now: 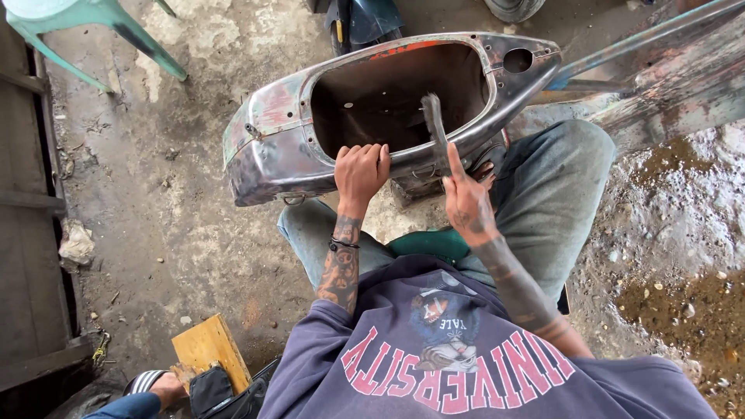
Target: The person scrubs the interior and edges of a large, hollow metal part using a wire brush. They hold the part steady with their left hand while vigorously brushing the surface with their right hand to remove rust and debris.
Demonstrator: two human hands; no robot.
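While the left hand (361,172) grips the metal shell's (272,147) near rim, the right hand (466,203) clasps a brush (434,124) inside.

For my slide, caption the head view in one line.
Seated person's left hand grips a bare metal scooter body shell while the right hand holds a blurred brush.

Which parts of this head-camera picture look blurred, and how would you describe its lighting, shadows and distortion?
Head view: the dark brush-like tool in the right hand is smeared by motion blur, while the left hand gripping the worn metal scooter body shell is sharp; soft, even daylight gives faint shadows; only the shell's hollow is dark; a slight sheen, no harsh glare; wide-angle lens bends the picture's edges.
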